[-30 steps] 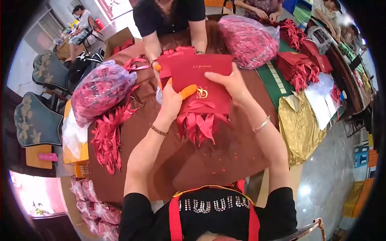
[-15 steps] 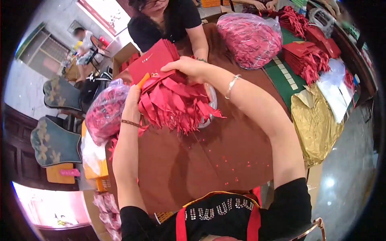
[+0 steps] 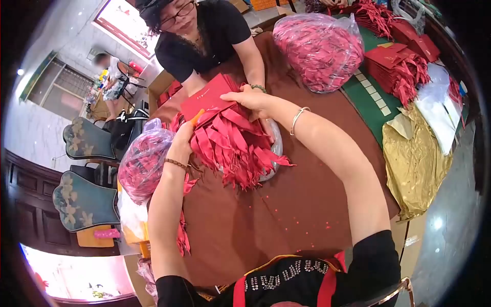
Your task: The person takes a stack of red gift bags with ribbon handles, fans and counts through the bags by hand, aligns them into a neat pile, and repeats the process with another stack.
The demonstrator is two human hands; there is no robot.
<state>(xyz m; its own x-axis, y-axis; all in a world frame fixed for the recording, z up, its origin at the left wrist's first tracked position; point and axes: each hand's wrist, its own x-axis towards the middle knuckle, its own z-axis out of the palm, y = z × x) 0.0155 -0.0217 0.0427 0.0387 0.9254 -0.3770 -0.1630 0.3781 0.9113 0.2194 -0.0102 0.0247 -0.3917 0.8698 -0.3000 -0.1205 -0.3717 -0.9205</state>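
A thick stack of red card pouches (image 3: 207, 97) with small pale print is held up between my two hands. From its near edge hangs a dense bunch of red ribbons (image 3: 230, 140). My left hand (image 3: 183, 137) grips the stack's near left side, with something orange covering a fingertip. Closed on the right side is my right hand (image 3: 251, 100), its thumb on the upper face of the stack. Behind the ribbons, a clear plastic bag or container (image 3: 276, 148) shows only in part.
A brown cloth (image 3: 307, 204) dotted with red scraps covers the table. Plastic bags of red ribbons stand on the left (image 3: 146, 163) and at the back (image 3: 319, 51). More red pouches (image 3: 394, 64) and gold wrapping (image 3: 417, 158) are on the right. A person (image 3: 204, 41) sits across.
The whole view has shifted, so the surroundings sit differently in the frame. Both hands still hold the stack, which appears lower and further right. More of the person opposite shows.
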